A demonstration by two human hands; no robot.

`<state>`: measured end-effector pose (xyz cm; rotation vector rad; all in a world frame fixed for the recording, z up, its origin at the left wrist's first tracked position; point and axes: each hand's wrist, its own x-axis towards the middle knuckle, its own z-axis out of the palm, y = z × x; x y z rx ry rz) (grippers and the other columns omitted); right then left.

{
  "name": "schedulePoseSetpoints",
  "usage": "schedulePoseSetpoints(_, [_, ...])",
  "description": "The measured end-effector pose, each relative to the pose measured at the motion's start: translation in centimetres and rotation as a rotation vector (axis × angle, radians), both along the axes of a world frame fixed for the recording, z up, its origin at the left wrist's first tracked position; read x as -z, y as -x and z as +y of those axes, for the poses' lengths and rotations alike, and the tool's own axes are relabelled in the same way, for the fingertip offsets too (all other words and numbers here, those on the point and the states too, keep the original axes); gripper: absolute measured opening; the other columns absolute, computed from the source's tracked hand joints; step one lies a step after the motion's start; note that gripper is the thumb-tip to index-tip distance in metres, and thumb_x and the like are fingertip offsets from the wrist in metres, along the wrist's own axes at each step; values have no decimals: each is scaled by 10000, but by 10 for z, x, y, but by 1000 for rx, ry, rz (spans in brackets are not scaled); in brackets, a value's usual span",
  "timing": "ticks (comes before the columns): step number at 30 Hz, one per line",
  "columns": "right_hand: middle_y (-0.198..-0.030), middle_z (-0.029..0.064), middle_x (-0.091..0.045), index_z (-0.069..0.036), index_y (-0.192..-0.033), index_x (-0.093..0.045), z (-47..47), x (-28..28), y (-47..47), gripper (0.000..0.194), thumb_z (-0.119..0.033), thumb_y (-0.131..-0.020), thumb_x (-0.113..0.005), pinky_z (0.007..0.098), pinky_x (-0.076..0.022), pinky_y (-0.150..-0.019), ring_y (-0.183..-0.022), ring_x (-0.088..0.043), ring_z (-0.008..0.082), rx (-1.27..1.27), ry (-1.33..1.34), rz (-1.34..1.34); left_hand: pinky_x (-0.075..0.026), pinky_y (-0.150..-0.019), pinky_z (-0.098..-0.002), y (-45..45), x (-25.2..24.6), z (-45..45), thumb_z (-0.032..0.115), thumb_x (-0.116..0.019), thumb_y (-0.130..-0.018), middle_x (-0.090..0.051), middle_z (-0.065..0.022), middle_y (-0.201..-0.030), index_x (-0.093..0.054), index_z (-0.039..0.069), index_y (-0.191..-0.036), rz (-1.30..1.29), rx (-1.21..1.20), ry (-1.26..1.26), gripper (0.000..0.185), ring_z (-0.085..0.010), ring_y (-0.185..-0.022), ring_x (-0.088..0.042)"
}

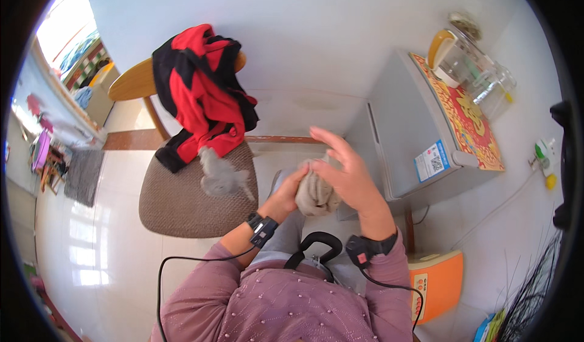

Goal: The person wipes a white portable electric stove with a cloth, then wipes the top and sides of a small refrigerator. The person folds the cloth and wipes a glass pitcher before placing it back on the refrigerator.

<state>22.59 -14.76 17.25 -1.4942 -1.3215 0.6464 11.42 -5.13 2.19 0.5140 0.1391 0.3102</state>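
Note:
In front of my lap, my left hand [289,189] grips the side of a rolled, beige-grey cloth bundle [316,198]. My right hand [349,173] is at the other side, its fingers stretched out and apart, the thumb side against the top of the bundle. Folds show on the near end of the cloth; its far end is partly hidden by my hands. To the left, a crumpled, sheer grey item [221,177] lies on the woven brown seat of a chair [182,205]. A red and black garment [205,86] hangs over the wooden chair back and trails onto the seat.
A small grey refrigerator [406,114] stands at the right, with a glass pitcher [461,63] and a glass jar [495,86] on its patterned red mat [470,118]. An orange appliance [435,287] is near my right elbow. Cables [196,259] trail from both wrist devices.

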Motion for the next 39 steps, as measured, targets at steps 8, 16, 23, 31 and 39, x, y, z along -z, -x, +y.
schedulePoseSetpoints(8, [-1361, 131, -556, 4, -1377, -495, -84, 99, -58, 589, -360, -941, -654, 371, -414, -1050, -1250, -524, 220, 292, 271, 655, -453, -1069, -427, -44, 2, 5, 395, -432, -1041, -576, -153, -1356, -495, 44, -1379, -144, 146, 224, 491, -282, -1220, -581])
schedulePoseSetpoints(16, [-1131, 70, -663, -32, -1209, -563, -92, 103, -63, 312, -244, -982, -589, 348, -568, -805, -977, -671, 198, 590, -325, 882, -456, -1059, -405, -61, -3, -21, 426, -418, -1043, -590, -141, -1336, -499, 25, -1364, 201, 61, 20, 520, -263, -1217, -580])
schedulePoseSetpoints(23, [-1076, 90, -680, -52, -1162, -565, -105, 80, -67, 223, -209, -1005, -541, 334, -586, -765, -914, -695, 197, 552, -420, 926, -463, -1044, -425, -51, 9, -2, 441, -413, -1043, -609, -153, -1296, -539, 17, -1320, 123, 80, 181, 522, -279, -1191, -589])
schedulePoseSetpoints(31, [-1163, 103, -645, -37, -1198, -565, -120, 68, -69, 331, -233, -938, -623, 353, -535, -856, -1021, -662, 239, 686, -77, 290, -469, -1039, -434, -47, 20, 8, 487, -384, -1040, -629, -165, -1259, -560, -5, -1293, 175, 238, 135, 581, -299, -1172, -598])
schedulePoseSetpoints(39, [-1304, 96, -565, -96, -1268, -568, -116, 79, -41, 536, -121, -766, -754, 385, -468, -972, -1157, -581, 290, 743, 35, -356, -492, -1015, -416, -43, -2, -2, 531, -372, -1032, -626, -162, -1270, -554, -12, -1301, 155, 222, 102, 633, -277, -1156, -614])
